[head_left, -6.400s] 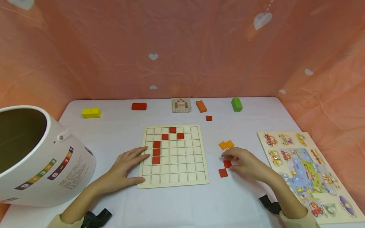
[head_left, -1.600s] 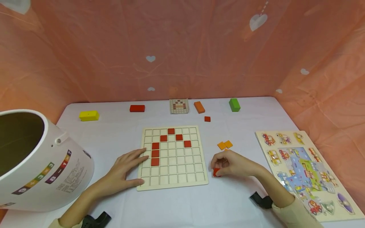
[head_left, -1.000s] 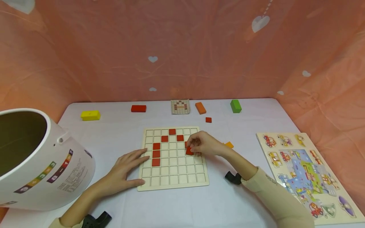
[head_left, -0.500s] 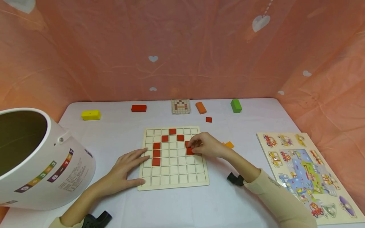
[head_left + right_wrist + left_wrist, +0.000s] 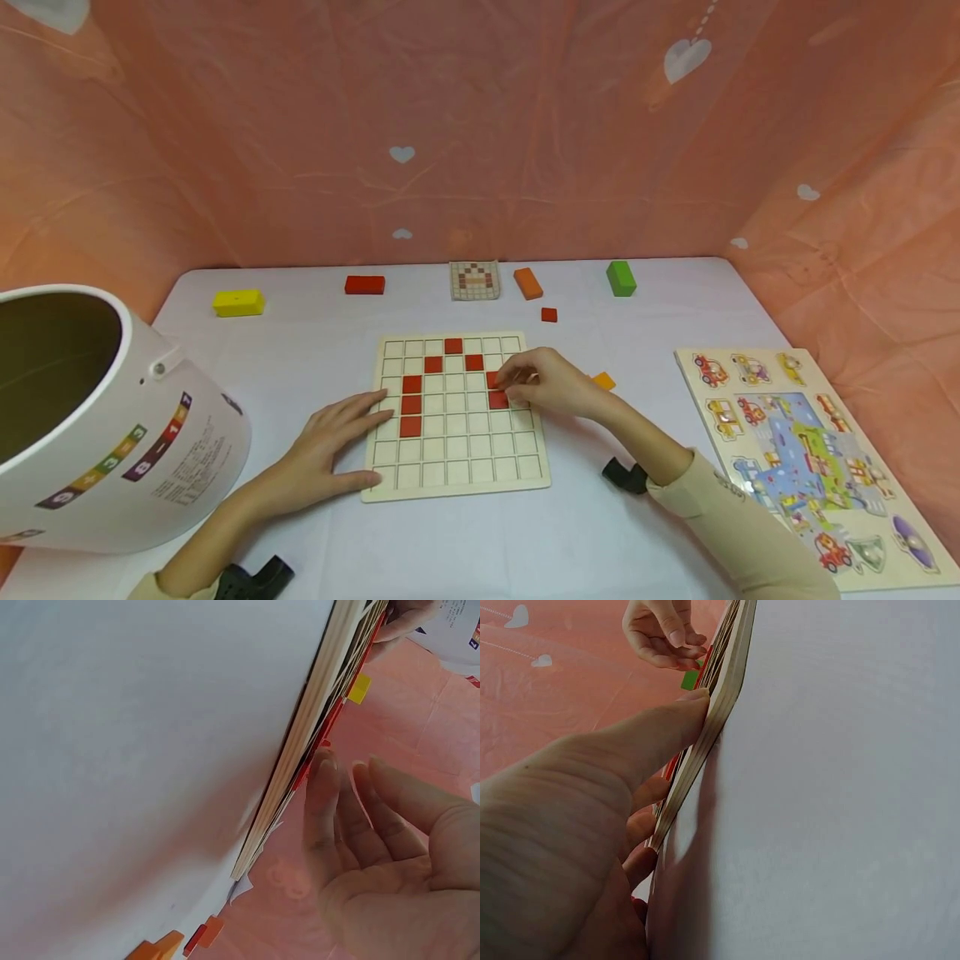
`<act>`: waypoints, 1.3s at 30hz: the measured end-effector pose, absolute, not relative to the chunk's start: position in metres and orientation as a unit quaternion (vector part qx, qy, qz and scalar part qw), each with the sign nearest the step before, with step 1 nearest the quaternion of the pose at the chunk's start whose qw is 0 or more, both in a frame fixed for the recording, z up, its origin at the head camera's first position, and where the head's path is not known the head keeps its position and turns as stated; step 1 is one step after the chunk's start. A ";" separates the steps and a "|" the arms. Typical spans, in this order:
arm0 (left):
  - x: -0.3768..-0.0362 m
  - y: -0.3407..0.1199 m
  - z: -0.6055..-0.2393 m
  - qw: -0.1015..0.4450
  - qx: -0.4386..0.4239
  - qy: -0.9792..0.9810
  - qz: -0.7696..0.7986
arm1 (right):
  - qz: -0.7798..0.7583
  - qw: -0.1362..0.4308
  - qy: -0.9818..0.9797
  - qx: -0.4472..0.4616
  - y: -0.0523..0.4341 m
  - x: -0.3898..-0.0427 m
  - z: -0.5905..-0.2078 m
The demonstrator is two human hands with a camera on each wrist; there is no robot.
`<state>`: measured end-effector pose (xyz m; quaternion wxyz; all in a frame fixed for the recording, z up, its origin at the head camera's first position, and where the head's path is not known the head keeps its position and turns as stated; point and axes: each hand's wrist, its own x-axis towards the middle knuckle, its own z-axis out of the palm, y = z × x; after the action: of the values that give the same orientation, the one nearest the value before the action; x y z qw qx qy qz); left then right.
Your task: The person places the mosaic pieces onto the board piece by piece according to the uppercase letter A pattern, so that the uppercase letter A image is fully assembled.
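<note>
A pale wooden grid board lies on the white table, with several red square tiles set in its cells. My left hand rests along the board's left edge, fingers extended; in the left wrist view its thumb lies against the rim. Over the board's right side is my right hand, beside a red tile that lies flat in a cell. Another red tile just behind it is partly covered by the fingers. The right wrist view shows the thumb and fingers loosely bent and apart, holding nothing.
Orange tiles lie right of the board, partly behind my right hand. A patterned card, coloured blocks and a red tile line the back. A white bucket stands left, a picture puzzle right.
Two red tiles from the table at right are now in the board's right-hand cells. My right hand has carried the latest one over, laid it flat and loosened its fingers. The left hand stays put.
</note>
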<state>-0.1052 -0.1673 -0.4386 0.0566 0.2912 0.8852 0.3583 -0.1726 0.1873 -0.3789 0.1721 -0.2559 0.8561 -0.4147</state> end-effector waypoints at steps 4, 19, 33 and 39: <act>-0.105 -0.168 -0.439 0.055 0.291 0.885 0.358 | -0.419 0.164 0.852 -0.269 0.189 -0.174 -0.381; -0.106 -0.169 -0.440 0.050 0.295 0.886 0.353 | -0.529 0.078 0.839 -0.099 0.259 -0.251 -0.359; -0.105 -0.168 -0.441 0.052 0.293 0.886 0.356 | -0.438 0.133 0.875 -0.159 0.262 -0.286 -0.389; -0.105 -0.168 -0.441 0.051 0.293 0.886 0.355 | -0.424 0.141 0.876 -0.182 0.259 -0.284 -0.391</act>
<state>-0.1046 -0.1675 -0.4408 0.0507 0.2930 0.8864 0.3549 -0.2837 0.2586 -0.3907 0.1406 -0.1816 0.8760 -0.4242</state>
